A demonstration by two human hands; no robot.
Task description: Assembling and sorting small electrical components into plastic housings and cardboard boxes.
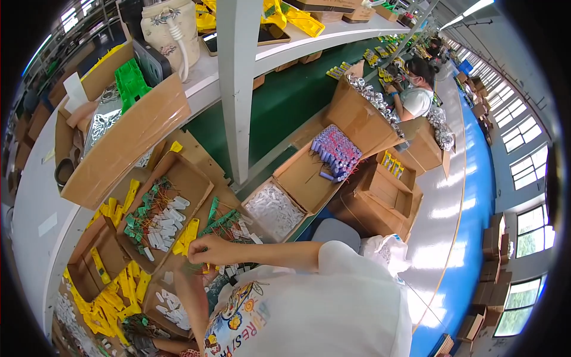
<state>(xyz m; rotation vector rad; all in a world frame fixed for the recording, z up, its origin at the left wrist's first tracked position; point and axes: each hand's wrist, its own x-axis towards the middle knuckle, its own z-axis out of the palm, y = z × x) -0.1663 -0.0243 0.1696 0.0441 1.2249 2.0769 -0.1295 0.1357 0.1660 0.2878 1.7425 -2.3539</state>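
Note:
My right hand (206, 249) reaches in from the right, its fingers curled together beside a yellow plastic housing (187, 237); what they pinch, if anything, is too small to make out. Just below its wrist is my left hand (208, 276), mostly hidden and blurred, so its fingers do not show clearly. Around both hands lie green circuit boards (225, 222) with thin wires and white plastic pieces. A cardboard tray (199, 185) to the left holds more wired boards and white parts (168, 227). Loose yellow housings (122, 291) are heaped further left, around a smaller cardboard tray (80, 262).
Ahead stand a box of clear plastic parts (273, 208) and a box of purple wired cylinders (336, 152). A grey post (237, 89) rises beside a shelf holding a carton (128, 146). Another person (416, 95) sits far right; another arm (172, 345) enters lower left.

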